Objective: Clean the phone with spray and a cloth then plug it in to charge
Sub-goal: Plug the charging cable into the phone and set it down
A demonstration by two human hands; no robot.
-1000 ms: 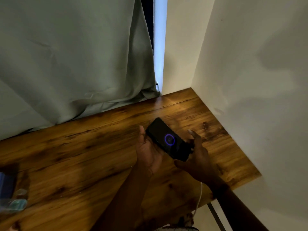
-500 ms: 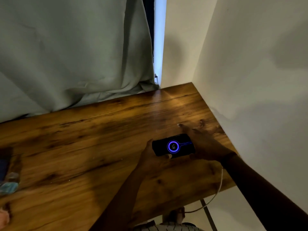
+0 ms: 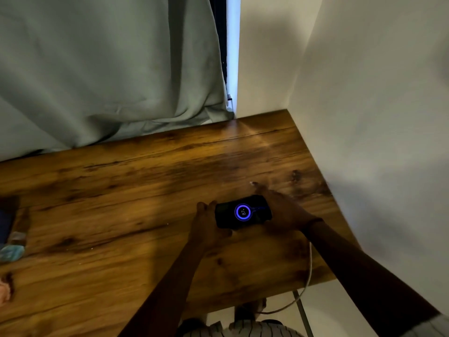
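A black phone (image 3: 243, 212) lies flat and low over the wooden table (image 3: 121, 203), its screen lit with a blue charging ring. My left hand (image 3: 206, 227) grips its left end, fingers curled round the edge. My right hand (image 3: 281, 210) is at the phone's right end, index finger stretched out over the table; its other fingers are hidden behind the phone. A white charging cable (image 3: 309, 271) runs from under my right wrist down over the table's front edge to the floor.
A grey-green curtain (image 3: 109, 69) hangs behind the table. White walls (image 3: 364, 117) close the back right corner. At the far left edge lie a dark flat object (image 3: 6, 224), a clear spray bottle (image 3: 12, 249) and a bit of pink cloth (image 3: 4, 290).
The phone has turned from tilted to level and come down toward the table near the front right. Its charging ring now shows brightly. Both hands moved with it.
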